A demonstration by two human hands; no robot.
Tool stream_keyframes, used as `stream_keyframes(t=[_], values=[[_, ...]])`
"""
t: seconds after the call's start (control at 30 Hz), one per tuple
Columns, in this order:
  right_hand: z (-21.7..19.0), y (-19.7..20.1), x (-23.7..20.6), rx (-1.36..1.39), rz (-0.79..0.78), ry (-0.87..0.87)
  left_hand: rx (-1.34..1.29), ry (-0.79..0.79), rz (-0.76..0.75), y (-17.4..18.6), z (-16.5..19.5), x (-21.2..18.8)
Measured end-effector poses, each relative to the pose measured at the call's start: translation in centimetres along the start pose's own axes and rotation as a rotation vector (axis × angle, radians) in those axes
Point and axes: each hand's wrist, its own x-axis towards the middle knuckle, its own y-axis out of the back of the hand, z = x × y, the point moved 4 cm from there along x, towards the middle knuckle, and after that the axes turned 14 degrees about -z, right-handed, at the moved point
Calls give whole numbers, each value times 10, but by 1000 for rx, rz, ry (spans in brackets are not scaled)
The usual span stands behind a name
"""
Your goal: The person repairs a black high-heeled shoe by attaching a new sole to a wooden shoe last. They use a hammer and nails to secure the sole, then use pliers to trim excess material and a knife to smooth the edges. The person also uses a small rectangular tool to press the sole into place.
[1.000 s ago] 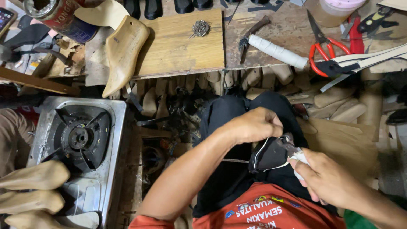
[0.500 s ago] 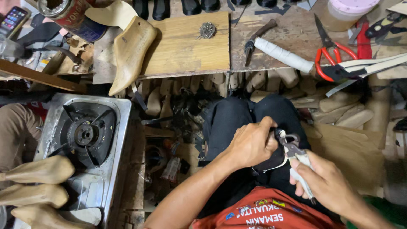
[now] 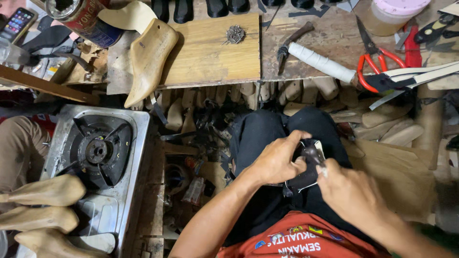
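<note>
**Two hands working a dark shoe piece over the lap**

The person is sitting with black-trousered knees below a scarred wooden workbench (image 3: 306, 52). On the lap a black leather shoe piece (image 3: 306, 177) with a pale edge is lying, smooth and slightly glossy. The left hand (image 3: 277, 160) is curling around its left side, fingers bent and thumb pressing, gripping it firmly. The right hand (image 3: 351, 191) is closing in a fist over a small metal tool (image 3: 318, 157) whose tip is meeting the top of the piece; the handle is hidden, so its kind is unclear.

On the bench a pale wooden shoe last (image 3: 146, 59), rounded and matte, is leaning over the edge of a plywood board (image 3: 210, 48). A hammer with a white-wrapped handle (image 3: 320, 62) is lying beside red-handled scissors (image 3: 375, 62). A tangle of small nails (image 3: 235, 33) is sitting on the board. To the left a steel gas burner (image 3: 98, 150) is standing, with more bare wooden lasts (image 3: 45, 191) stacked near it.
</note>
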Motion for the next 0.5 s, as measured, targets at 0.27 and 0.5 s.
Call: stream_keyframes(t=[0.27, 0.5], values=[[16, 5, -25, 793, 28, -14, -36, 24, 49, 6, 0, -5], [23, -29, -49, 1088, 312, 126, -23, -6, 100, 13, 4, -10]])
